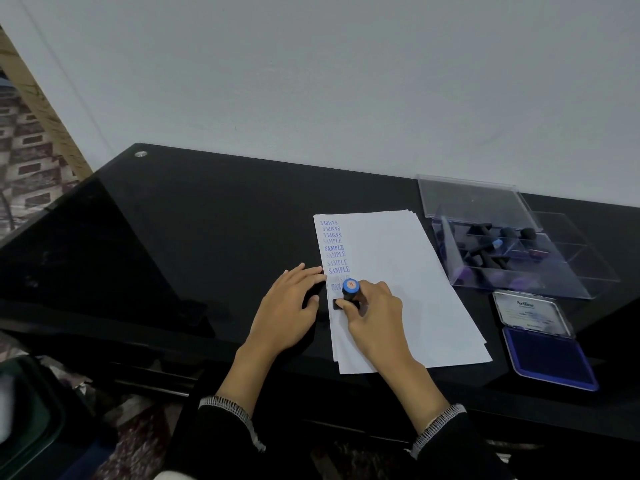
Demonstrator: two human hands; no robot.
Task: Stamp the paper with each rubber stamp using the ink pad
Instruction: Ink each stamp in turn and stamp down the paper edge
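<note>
A stack of white paper lies on the black glass table. A column of blue SAMPLE prints runs down its left margin. My right hand grips a black rubber stamp with a blue cap, its base pressed on the paper below the prints. My left hand rests flat on the table, fingertips touching the paper's left edge. The open blue ink pad sits to the right of the paper, its lid folded back.
A clear plastic box with its lid up stands behind the ink pad and holds several black stamps. The wall runs close behind the table. The table's front edge is near my wrists.
</note>
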